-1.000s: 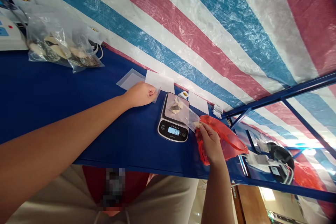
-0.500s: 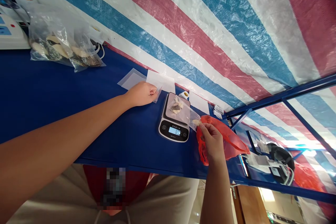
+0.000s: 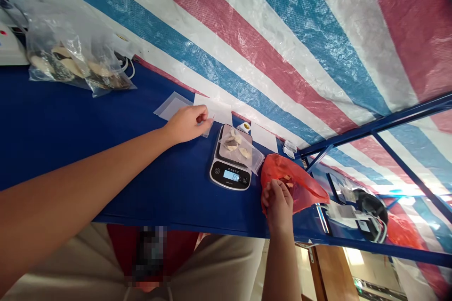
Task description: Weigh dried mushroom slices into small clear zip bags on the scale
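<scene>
A digital scale (image 3: pixel 229 176) stands in front of me, its lit display showing digits that begin with 65. Across its pan lies a clear zip bag (image 3: pixel 252 160) with pale, dark-edged dried slices (image 3: pixel 232 141) in it. My left hand (image 3: pixel 189 123) is left of the scale, fingers curled and thumb against a small clear plastic bag (image 3: pixel 206 131); the hand partly covers it. At the mouth of a red plastic bag (image 3: pixel 300 178) is my right hand (image 3: pixel 279 200), fingers loosely bent and apart, nothing seen in them. Brownish pieces (image 3: pixel 287 181) show inside the red bag.
A large clear bag of slices (image 3: pixel 76 63) sits at the left of the blue table (image 3: pixel 158 188). Flat clear bags (image 3: pixel 171 106) and white paper (image 3: pixel 219 108) lie behind my left hand. A blue metal frame (image 3: pixel 339 143) rises at the right, before a striped sheet (image 3: pixel 212 33).
My right hand has let go of the clear bag and slice beside the scale and moved down to the red bag. The zip bag now lies flatter across the pan. My left fingers have loosened slightly.
</scene>
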`<state>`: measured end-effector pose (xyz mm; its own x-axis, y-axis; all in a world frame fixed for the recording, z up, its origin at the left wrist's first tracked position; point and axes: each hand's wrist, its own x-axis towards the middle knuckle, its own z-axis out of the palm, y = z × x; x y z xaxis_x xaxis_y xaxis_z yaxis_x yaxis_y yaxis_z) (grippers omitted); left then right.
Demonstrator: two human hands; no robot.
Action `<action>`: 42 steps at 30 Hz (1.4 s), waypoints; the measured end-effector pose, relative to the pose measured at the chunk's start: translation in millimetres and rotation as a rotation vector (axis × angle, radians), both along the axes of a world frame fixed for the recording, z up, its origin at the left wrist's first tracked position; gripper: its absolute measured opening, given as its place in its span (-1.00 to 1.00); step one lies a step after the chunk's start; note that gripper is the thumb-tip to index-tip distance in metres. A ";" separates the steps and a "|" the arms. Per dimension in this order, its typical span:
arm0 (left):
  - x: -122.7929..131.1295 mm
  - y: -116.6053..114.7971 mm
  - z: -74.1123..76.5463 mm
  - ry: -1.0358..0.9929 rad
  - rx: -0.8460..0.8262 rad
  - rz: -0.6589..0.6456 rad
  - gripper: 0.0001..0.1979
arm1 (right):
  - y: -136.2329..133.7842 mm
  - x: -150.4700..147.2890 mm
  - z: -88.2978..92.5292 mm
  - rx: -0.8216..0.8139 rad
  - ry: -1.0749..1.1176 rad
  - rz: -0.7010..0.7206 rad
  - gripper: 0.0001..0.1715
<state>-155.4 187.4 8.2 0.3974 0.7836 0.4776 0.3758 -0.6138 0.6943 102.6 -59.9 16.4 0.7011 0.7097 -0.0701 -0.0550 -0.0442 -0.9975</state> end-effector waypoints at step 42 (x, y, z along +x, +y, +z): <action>-2.3 6.0 -2.6 0.047 -0.011 -0.029 -0.47 | -10.5 116.0 28.9 -0.774 -1.165 -0.091 -0.56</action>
<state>-157.7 193.4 5.6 0.4416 0.7768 0.4490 0.3908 -0.6170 0.6830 218.6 -70.5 45.3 0.6675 0.7086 0.2287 0.7446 -0.6381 -0.1960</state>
